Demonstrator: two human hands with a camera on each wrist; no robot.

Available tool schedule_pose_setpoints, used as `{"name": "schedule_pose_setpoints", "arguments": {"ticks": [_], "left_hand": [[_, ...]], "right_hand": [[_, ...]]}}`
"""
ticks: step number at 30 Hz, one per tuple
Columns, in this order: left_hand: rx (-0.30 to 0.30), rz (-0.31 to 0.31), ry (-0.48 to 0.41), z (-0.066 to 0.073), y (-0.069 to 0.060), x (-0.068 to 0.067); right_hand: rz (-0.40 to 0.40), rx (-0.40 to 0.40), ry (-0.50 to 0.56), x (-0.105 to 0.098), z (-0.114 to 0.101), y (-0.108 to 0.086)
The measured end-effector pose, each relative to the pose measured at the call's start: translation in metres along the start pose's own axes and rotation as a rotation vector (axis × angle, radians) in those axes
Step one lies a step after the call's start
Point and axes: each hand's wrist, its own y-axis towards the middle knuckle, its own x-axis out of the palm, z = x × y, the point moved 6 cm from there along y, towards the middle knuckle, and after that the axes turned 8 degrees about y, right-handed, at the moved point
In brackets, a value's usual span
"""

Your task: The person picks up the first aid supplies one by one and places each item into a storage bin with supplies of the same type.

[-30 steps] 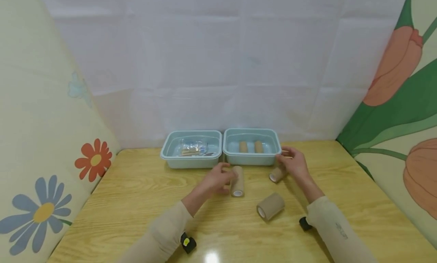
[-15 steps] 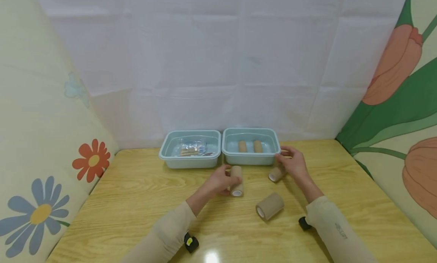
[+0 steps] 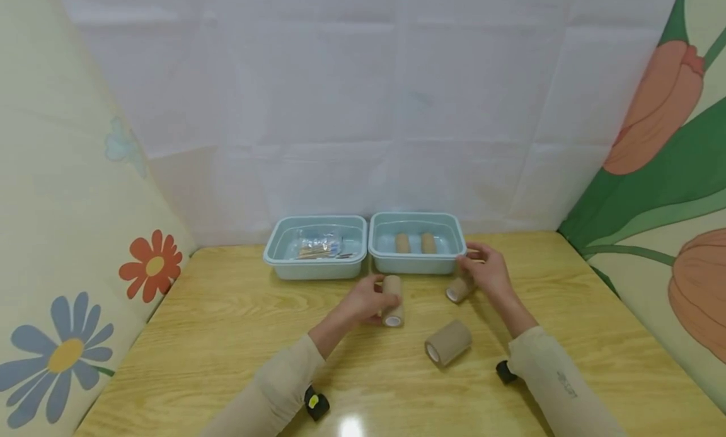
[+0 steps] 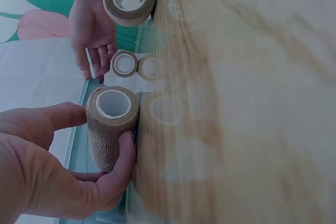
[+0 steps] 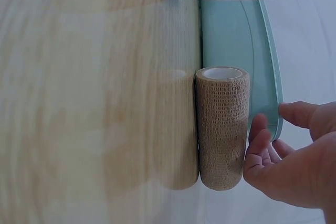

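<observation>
One tan roll [image 3: 392,287], on the tabletop [image 3: 238,336], lower centre of the head view; long axis near vertical in frame; gripped from its left by the left hand [image 3: 365,298]. Right hand [image 3: 490,274], farther off rightward: pinches blue tray [image 3: 416,265] at lower-right corner.

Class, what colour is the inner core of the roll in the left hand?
The core is white, inside a tan roll; the left wrist view shows it best.

My head view looks forward and down over the table [image 3: 255,355]. Low and close, my wrist views show it turned sideways, on the left one's right and the right one's left; both share the thick roll [image 3: 454,341] at their top edges.
</observation>
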Motion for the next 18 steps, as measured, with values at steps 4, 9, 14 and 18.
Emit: {"name": "schedule_pose_setpoints", "arguments": {"ticks": [4,9,14,18], "left_hand": [[-0.006,0.006,-0.017,-0.0007,-0.0011,0.0000],[-0.011,0.007,-0.030,-0.0003,-0.0030,0.0002],[-0.011,0.006,-0.030,0.0018,-0.0029,-0.0004],[-0.002,-0.004,-0.029,0.0038,-0.0019,-0.0009]], "right_hand": [[-0.001,0.038,-0.036,-0.0010,0.0048,0.0013],[-0.008,0.055,-0.030,-0.0008,0.0054,0.0014],[-0.006,0.052,-0.032,-0.0015,0.0025,0.0011],[-0.008,0.056,-0.023,-0.0028,0.0033,0.0030]]}}
